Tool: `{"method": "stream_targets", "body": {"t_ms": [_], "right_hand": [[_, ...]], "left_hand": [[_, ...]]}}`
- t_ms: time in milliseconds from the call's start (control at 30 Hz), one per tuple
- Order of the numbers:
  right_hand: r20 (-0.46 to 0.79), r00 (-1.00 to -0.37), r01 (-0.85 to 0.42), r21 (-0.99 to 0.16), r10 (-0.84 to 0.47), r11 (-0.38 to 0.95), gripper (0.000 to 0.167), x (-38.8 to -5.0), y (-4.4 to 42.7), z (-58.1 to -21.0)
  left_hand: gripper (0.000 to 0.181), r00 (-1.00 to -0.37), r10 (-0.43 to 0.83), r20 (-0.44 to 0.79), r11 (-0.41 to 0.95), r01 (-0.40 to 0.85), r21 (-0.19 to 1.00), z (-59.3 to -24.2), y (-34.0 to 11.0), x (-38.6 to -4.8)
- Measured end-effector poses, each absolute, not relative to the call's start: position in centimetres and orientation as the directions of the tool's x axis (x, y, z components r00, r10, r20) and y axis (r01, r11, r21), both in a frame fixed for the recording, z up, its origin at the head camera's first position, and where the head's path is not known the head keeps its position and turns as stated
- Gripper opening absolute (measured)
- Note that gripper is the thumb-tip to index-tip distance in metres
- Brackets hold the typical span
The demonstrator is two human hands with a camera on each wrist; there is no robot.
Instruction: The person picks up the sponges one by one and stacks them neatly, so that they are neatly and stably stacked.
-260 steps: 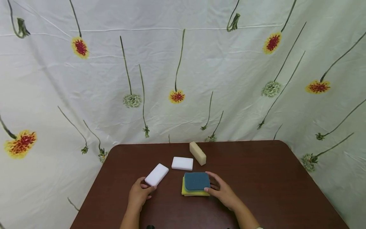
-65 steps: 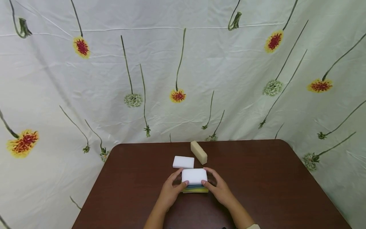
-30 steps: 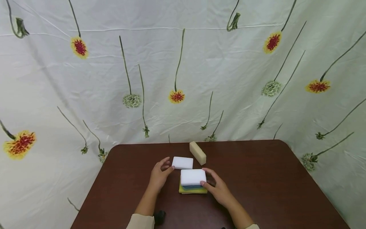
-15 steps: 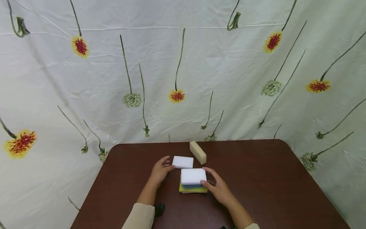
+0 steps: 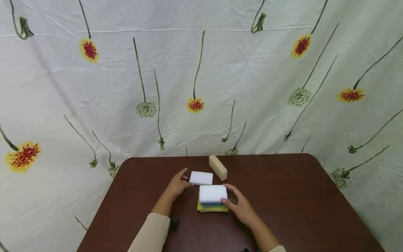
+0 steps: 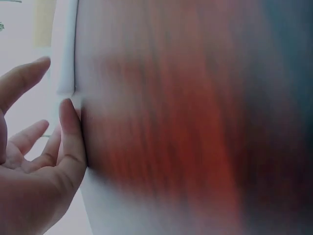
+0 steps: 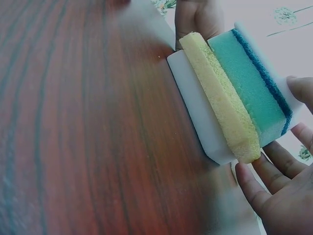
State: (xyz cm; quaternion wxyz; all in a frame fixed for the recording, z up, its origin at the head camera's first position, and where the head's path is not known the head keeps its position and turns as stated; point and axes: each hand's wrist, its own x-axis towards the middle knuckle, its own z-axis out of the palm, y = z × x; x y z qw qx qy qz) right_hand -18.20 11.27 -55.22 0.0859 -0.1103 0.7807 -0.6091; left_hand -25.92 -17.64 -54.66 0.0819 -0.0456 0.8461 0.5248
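Sponge stack, edge in right hand; white block beside left hand

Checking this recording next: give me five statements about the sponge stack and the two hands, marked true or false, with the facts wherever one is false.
1. A white rectangular foam-like block tops the stack. True.
2. The yellow rectangular sponge rests directly on the dark brown wood-grained table. False: a second white rectangular block lies beneath it, on the table.
3. The blue-green two-layer sponge sits between the yellow sponge and the top white block. True.
4. The left hand grips the cream rectangular block. False: that block lies apart, farther back; the hand is beside the loose white rectangular block behind the stack.
5. The right hand is at the stack's right side. True.
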Motion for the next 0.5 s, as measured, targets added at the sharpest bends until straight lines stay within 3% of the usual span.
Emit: {"method": "stream_targets", "body": {"t_ms": [500], "right_hand": [[-0.003, -0.960, -0.067, -0.969, -0.282, 0.237, 0.062, -18.3, 11.4, -55.4]], "left_hand": [[0.080, -0.976, 0.062, -0.209, 0.512, -0.149, 0.846, -55.1, -17.9, -27.3]]}}
